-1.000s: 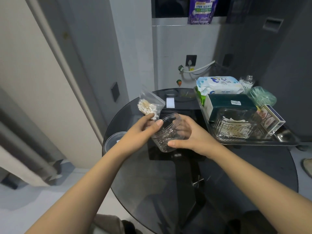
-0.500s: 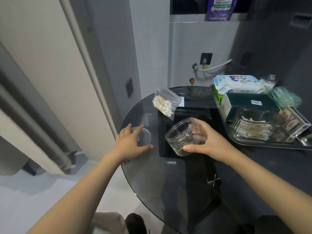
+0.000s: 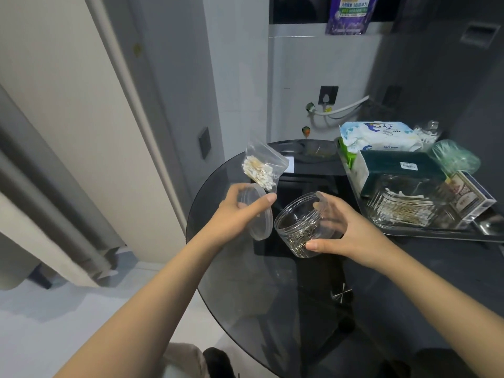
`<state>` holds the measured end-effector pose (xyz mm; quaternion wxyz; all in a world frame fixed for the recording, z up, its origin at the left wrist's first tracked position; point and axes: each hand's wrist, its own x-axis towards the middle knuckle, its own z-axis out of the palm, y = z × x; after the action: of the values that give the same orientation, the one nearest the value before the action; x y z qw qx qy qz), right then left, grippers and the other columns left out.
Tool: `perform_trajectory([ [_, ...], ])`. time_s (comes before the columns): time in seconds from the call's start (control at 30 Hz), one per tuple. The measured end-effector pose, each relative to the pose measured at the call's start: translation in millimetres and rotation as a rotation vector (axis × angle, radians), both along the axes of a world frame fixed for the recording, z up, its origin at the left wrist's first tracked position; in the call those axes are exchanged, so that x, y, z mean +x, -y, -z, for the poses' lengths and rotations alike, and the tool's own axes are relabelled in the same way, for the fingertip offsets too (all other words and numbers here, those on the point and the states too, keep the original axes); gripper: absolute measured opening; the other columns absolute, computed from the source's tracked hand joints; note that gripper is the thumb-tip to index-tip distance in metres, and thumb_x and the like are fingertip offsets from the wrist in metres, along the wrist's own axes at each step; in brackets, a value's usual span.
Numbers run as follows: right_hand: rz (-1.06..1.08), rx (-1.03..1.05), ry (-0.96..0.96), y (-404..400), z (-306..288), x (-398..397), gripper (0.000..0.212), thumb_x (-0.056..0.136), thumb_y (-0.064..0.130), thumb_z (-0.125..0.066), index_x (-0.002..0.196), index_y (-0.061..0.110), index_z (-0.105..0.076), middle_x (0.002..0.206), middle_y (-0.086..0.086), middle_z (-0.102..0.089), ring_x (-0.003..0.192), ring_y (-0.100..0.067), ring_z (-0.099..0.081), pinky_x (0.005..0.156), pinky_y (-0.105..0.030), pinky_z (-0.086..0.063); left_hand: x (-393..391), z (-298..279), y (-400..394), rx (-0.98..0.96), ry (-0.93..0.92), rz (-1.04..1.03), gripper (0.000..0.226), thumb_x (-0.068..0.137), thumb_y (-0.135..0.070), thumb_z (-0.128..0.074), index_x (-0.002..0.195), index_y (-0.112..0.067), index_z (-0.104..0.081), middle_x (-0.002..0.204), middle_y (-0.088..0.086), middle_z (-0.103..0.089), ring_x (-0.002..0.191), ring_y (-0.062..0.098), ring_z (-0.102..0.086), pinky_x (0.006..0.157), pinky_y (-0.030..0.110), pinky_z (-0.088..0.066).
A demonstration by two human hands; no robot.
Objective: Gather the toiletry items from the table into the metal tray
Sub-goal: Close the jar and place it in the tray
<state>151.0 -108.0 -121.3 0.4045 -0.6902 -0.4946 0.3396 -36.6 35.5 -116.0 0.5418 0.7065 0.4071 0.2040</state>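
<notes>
My right hand (image 3: 346, 230) grips a clear round jar (image 3: 302, 227) with metal clips inside, tilted with its open mouth toward the left, above the dark glass table (image 3: 240, 282). My left hand (image 3: 234, 214) holds the jar's clear plastic lid (image 3: 259, 216) just left of the jar's mouth. A small zip bag of cotton swabs (image 3: 261, 167) stands behind the lid. The metal tray (image 3: 436, 231) at the right holds a wet-wipes pack (image 3: 379, 136), a dark green box (image 3: 395, 170), a clear box of cotton swabs (image 3: 403, 205), a green mesh bundle (image 3: 452, 159) and a small printed box (image 3: 469, 195).
The round table's left edge lies close to a grey wall and door frame (image 3: 152, 132). A curtain (image 3: 41, 214) hangs at far left. A white hose (image 3: 341, 110) and a socket are on the wall behind the table.
My left hand reached to the table's left edge, picked up the clear lid and brought it up beside the jar's mouth. The swab bag, earlier in that hand, now stands on the table.
</notes>
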Motion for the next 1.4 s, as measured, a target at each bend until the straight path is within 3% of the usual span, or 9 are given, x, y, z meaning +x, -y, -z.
perform_trajectory([
  [0.3,0.072,0.011,-0.004,17,-3,13,0.103,0.041,0.048,-0.08,0.131,0.045,-0.03,0.133,0.014,-0.046,0.12,-0.006,-0.05,0.104,-0.027,-0.039,39,-4,-2,-0.137,0.218,-0.19,0.099,0.039,-0.07,-0.079,0.115,-0.02,-0.039,0.117,0.006,-0.059,0.104,0.018,-0.061,0.097,0.039,-0.049],
  [0.5,0.157,0.082,-0.052,20,-4,19,0.105,0.043,0.045,-0.079,0.136,0.036,-0.031,0.122,0.019,-0.048,0.109,0.008,-0.052,0.095,-0.015,-0.04,66,-1,20,-0.162,0.213,-0.065,0.076,0.043,-0.068,-0.075,0.091,-0.021,-0.039,0.118,0.009,-0.062,0.111,0.017,-0.061,0.079,0.027,-0.044],
  [0.6,0.211,0.118,-0.05,21,-4,24,0.113,0.043,0.044,-0.08,0.142,0.025,-0.03,0.122,0.02,-0.051,0.102,0.018,-0.052,0.086,-0.006,-0.041,73,1,26,-0.165,0.174,0.038,0.087,0.041,-0.065,-0.076,0.106,-0.019,-0.041,0.109,0.002,-0.063,0.11,0.017,-0.061,0.092,0.032,-0.047],
  [0.7,0.211,0.099,-0.006,23,-3,24,0.117,0.042,0.047,-0.082,0.143,0.021,-0.03,0.134,0.008,-0.047,0.118,0.0,-0.048,0.097,-0.016,-0.037,76,-1,33,-0.16,0.132,0.171,0.098,0.049,-0.06,-0.077,0.131,-0.023,-0.039,0.11,0.001,-0.066,0.105,0.016,-0.065,0.103,0.038,-0.045],
  [0.9,0.228,0.113,-0.007,25,-3,24,0.089,0.053,0.029,-0.087,0.123,0.022,-0.033,0.118,0.015,-0.051,0.105,0.009,-0.052,0.083,-0.002,-0.042,78,-3,39,-0.166,0.12,0.29,0.077,0.077,-0.046,-0.066,0.144,-0.026,-0.034,0.108,-0.016,-0.061,0.106,0.004,-0.06,0.107,0.031,-0.039],
  [1.0,0.198,0.124,-0.024,27,-7,26,0.09,0.044,0.049,-0.081,0.12,0.025,-0.039,0.125,0.011,-0.053,0.114,0.002,-0.052,0.101,-0.021,-0.042,75,-4,39,-0.193,0.073,0.383,0.073,0.081,-0.045,-0.063,0.144,-0.033,-0.029,0.113,-0.02,-0.056,0.107,0.0,-0.056,0.1,0.026,-0.039],
  [1.07,0.17,0.147,-0.05,28,-8,26,0.089,0.043,0.054,-0.079,0.12,0.026,-0.043,0.129,0.007,-0.054,0.119,-0.002,-0.051,0.105,-0.031,-0.041,75,-4,37,-0.267,0.045,0.449,0.081,0.072,-0.057,-0.067,0.143,-0.039,-0.031,0.137,-0.008,-0.05,0.122,0.012,-0.053,0.108,0.039,-0.038],
  [1.3,0.118,0.207,-0.195,27,-6,24,0.057,0.058,0.036,-0.079,0.109,0.037,-0.054,0.12,0.011,-0.059,0.113,-0.006,-0.057,0.094,-0.026,-0.046,75,-8,43,-0.294,0.126,0.54,0.048,0.087,-0.046,-0.05,0.132,-0.03,-0.047,0.132,0.006,-0.057,0.119,0.026,-0.058,0.099,0.045,-0.047],
  [1.4,0.104,0.203,-0.225,25,0,24,0.062,0.063,0.043,-0.081,0.117,0.042,-0.05,0.127,0.012,-0.055,0.119,-0.007,-0.053,0.098,-0.029,-0.044,77,-6,46,-0.274,0.15,0.494,0.05,0.084,-0.048,-0.054,0.131,-0.033,-0.048,0.129,0.001,-0.06,0.116,0.022,-0.061,0.101,0.05,-0.046],
])
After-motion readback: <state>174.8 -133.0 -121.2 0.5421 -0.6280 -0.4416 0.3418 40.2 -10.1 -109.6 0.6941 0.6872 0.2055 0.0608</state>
